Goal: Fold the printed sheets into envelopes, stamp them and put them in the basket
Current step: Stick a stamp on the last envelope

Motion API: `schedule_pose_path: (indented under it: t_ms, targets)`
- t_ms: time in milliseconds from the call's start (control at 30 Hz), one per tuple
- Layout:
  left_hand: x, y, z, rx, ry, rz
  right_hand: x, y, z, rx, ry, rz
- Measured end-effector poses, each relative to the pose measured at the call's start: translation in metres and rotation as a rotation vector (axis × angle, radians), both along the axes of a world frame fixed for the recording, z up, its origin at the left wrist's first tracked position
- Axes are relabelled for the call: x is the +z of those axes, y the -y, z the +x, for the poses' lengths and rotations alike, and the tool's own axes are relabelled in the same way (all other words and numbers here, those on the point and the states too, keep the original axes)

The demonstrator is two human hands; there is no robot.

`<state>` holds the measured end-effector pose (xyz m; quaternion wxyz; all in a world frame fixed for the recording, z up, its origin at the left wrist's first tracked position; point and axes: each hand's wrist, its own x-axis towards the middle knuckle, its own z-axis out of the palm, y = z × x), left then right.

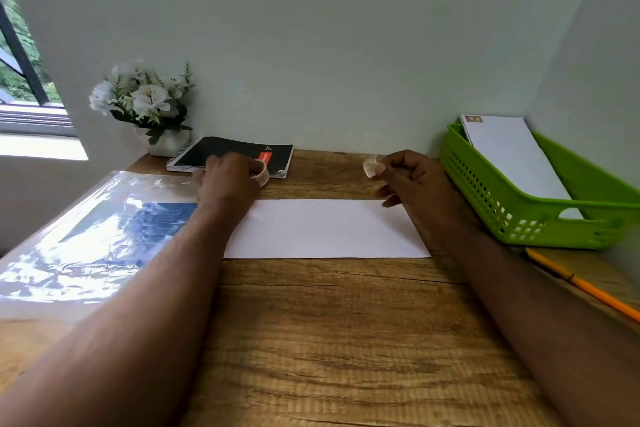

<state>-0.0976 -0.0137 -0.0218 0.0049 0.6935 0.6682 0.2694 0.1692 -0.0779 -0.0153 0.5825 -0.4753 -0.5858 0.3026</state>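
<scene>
Head view, nearest first: both forearms reach out over the wooden desk [346,340], and between them lies the folded white envelope [325,229], flat, its far edge just short of both hands. Left hand [228,180] curls around a clear tape roll [262,175], with a glossy plastic sleeve of printed sheets [90,243] to its left — right hand [408,177] pinches a small strip of tape [370,166] between thumb and fingers. Right of that hand sits the green basket [519,218] holding a stamped envelope [509,152], a yellow pencil [585,288] nearer; beyond the left hand lie a black notebook [221,152] and white flowers [142,97].
</scene>
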Motion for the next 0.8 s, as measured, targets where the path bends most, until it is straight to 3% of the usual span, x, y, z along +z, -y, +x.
schedule_pose_path:
  t_ms: [100, 167, 233, 367, 467, 533, 633, 800]
  targets:
    - [0.002, 0.0, 0.008, 0.013, 0.01, 0.05, 0.0, -0.001, 0.001, -0.021, 0.036, 0.018]
    - [0.007, 0.008, 0.021, -0.085, 0.07, 0.125, 0.0, -0.002, 0.003, -0.016, 0.085, 0.031]
    - [0.008, 0.018, 0.039, -0.279, 0.256, 0.141, 0.0, -0.001, 0.003, -0.001, 0.14, 0.038]
    - [0.009, 0.05, 0.078, -0.558, 0.599, -0.043, -0.001, -0.002, 0.003, -0.026, 0.304, 0.063]
    - [0.008, 0.059, 0.093, -0.644, 0.622, -0.036, 0.001, 0.001, 0.004, -0.017, 0.478, 0.103]
    - [0.007, 0.056, 0.094, -0.598, 0.601, -0.032, 0.003, 0.003, 0.005, 0.005, 0.491, 0.124]
    - [0.007, 0.055, 0.091, -0.536, 0.697, -0.149, 0.004, 0.004, 0.004, 0.028, 0.4, 0.107]
    - [0.009, 0.057, 0.091, -0.541, 0.967, -0.349, 0.007, 0.002, 0.002, 0.137, -0.069, 0.013]
